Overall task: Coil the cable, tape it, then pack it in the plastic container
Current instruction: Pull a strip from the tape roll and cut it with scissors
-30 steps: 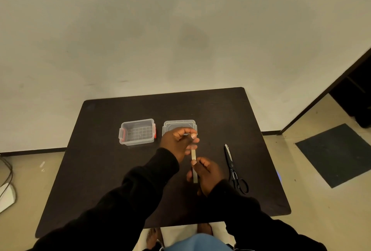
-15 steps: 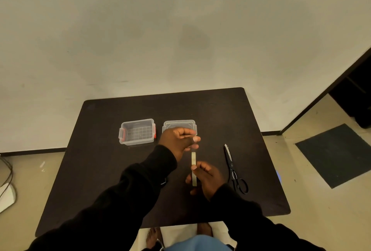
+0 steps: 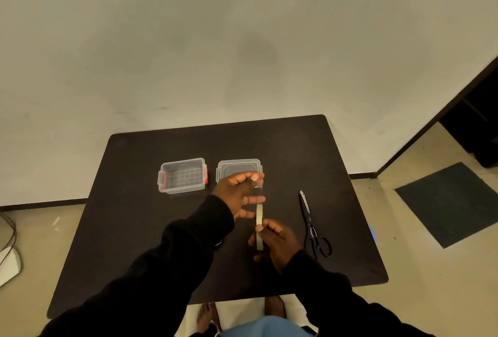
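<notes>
The right hand (image 3: pixel 279 241) grips the tape roll (image 3: pixel 259 224) edge-on above the table (image 3: pixel 134 215); the left hand (image 3: pixel 237 191) pinches the clear tape end just beyond it – the open plastic container (image 3: pixel 182 178) sits beside its lid (image 3: pixel 237 168), cable unseen

Matt dark table (image 3: pixel 151 229); clear glossy plastic container (image 3: pixel 182 178); metal-bladed scissors (image 3: pixel 310 218).
</notes>
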